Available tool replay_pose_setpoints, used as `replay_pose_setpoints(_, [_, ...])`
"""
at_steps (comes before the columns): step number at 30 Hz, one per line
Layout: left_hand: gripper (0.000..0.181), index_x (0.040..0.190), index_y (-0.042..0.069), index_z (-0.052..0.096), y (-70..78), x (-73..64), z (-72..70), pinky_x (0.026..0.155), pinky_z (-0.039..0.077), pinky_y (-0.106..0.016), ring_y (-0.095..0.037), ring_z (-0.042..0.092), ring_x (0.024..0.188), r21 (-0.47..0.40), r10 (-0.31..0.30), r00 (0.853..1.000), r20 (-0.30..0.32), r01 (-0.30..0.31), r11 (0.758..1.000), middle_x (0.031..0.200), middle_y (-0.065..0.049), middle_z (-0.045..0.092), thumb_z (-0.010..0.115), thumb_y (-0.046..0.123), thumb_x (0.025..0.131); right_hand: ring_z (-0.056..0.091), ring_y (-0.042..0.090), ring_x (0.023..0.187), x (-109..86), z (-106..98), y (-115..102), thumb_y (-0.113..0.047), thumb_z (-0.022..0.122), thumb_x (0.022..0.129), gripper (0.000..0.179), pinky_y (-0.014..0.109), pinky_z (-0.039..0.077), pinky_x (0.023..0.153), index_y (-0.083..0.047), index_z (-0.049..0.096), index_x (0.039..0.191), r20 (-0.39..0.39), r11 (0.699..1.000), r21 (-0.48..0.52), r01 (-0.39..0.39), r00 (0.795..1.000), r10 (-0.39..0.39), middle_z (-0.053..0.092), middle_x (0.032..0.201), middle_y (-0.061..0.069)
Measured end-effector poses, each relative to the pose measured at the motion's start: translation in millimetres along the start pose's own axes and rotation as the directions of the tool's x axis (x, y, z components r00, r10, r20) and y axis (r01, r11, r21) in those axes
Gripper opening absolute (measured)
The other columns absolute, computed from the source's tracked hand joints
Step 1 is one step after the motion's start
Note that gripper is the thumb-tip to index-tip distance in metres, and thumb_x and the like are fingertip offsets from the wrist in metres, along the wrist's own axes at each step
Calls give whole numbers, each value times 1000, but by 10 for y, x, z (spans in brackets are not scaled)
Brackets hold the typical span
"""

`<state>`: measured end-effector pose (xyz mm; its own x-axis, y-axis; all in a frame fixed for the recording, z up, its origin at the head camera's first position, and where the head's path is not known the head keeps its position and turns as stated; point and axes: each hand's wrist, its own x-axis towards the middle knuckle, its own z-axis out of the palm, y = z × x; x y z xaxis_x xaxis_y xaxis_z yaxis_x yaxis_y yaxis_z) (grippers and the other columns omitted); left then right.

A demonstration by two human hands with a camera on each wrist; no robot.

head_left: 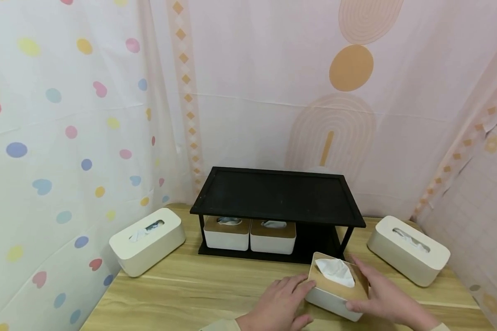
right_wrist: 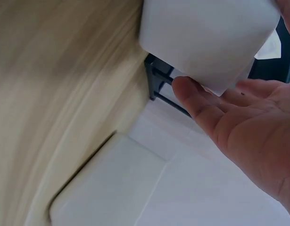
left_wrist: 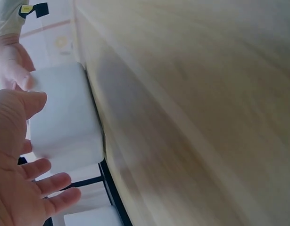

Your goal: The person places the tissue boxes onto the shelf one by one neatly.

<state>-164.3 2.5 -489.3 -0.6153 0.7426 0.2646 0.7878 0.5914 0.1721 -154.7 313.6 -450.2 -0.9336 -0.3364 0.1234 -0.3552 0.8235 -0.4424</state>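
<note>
A white tissue box [head_left: 332,302] with a wood-coloured lid and a white tissue showing through its opening sits at an angle before the right front of a low black shelf [head_left: 277,193]. Around its right end my right hand [head_left: 383,294] holds it, thumb at the near corner and fingers towards the far one. My left hand [head_left: 278,301] is at the opposite end, fingertips right at the lid's edge. The left wrist view shows the left fingers [left_wrist: 57,183] spread and fairly straight beside the box's white wall [left_wrist: 64,113].
Two similar boxes, one on the left [head_left: 227,239] and one in the middle [head_left: 273,241], stand on the shelf's lower level. Longer all-white tissue boxes stand at the table's left [head_left: 149,248] and right [head_left: 406,257]. Patterned curtains [head_left: 248,92] hang behind the wooden table [head_left: 182,294].
</note>
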Motion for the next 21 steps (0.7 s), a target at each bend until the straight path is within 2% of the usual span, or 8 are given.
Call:
replay_pose_setpoints(3, [68, 160, 22, 49, 45, 28, -33, 105, 58, -39, -18, 60, 139, -212, -86, 993, 76, 100, 972, 158, -4, 57, 70, 51, 102, 65, 48, 128, -25, -17, 50, -45, 91, 84, 117, 47, 61, 96, 16, 26, 160, 46, 991, 101, -82, 996, 78, 44, 157, 42])
replay_pose_setpoints(5, [67, 159, 24, 51, 77, 58, -56, 103, 58, -34, -16, 63, 134, -424, -161, 977, 141, 207, 882, 157, -2, 57, 74, 47, 101, 69, 46, 121, -37, -31, 82, -39, 90, 88, 118, 43, 63, 90, 18, 18, 162, 80, 974, 174, -143, 988, 131, 37, 159, 45])
replay_pose_setpoints(7, [67, 158, 21, 52, 100, 90, -62, 97, 58, -28, -11, 67, 122, -613, -228, 955, 193, 298, 731, 155, -2, 59, 76, 40, 100, 73, 43, 115, -57, -38, 112, -35, 87, 91, 116, 38, 64, 86, 19, 13, 162, 100, 961, 212, -178, 982, 160, 35, 157, 48])
replay_pose_setpoints(10, [68, 159, 14, 49, 125, 149, -67, 85, 60, -26, -9, 70, 104, -804, -307, 917, 255, 377, 459, 148, -7, 63, 77, 29, 99, 74, 40, 112, -86, -36, 148, -31, 84, 94, 112, 29, 62, 84, 21, 11, 161, 112, 948, 249, -198, 978, 175, 37, 154, 51])
replay_pose_setpoints(11, [68, 159, 11, 49, 130, 165, -65, 83, 60, -27, -11, 70, 102, -833, -331, 906, 263, 387, 396, 145, -9, 65, 77, 28, 99, 74, 40, 113, -95, -35, 157, -30, 84, 95, 111, 29, 62, 85, 22, 12, 161, 117, 944, 260, -203, 977, 178, 39, 152, 51])
replay_pose_setpoints(14, [66, 158, 6, 49, 142, 226, -59, 82, 63, -36, -21, 74, 103, -873, -395, 876, 277, 402, 277, 139, -13, 68, 76, 25, 101, 73, 40, 115, -106, -39, 179, -28, 81, 96, 107, 26, 60, 86, 22, 12, 160, 144, 922, 310, -232, 970, 195, 42, 149, 52])
replay_pose_setpoints(16, [65, 157, 3, 49, 146, 260, -47, 80, 64, -40, -25, 75, 100, -883, -429, 857, 287, 410, 228, 137, -16, 68, 75, 24, 101, 70, 42, 120, -105, -42, 196, -28, 80, 98, 105, 27, 60, 86, 22, 12, 160, 175, 892, 367, -262, 962, 210, 41, 151, 52])
replay_pose_setpoints(21, [69, 159, 0, 44, 170, 340, 9, 73, 64, -37, -18, 71, 84, -890, -470, 808, 356, 446, 92, 133, -11, 71, 74, 24, 103, 71, 37, 113, -111, -21, 263, -27, 74, 103, 103, 33, 64, 80, 21, 4, 161, 286, 761, 552, -342, 934, 212, 38, 151, 54])
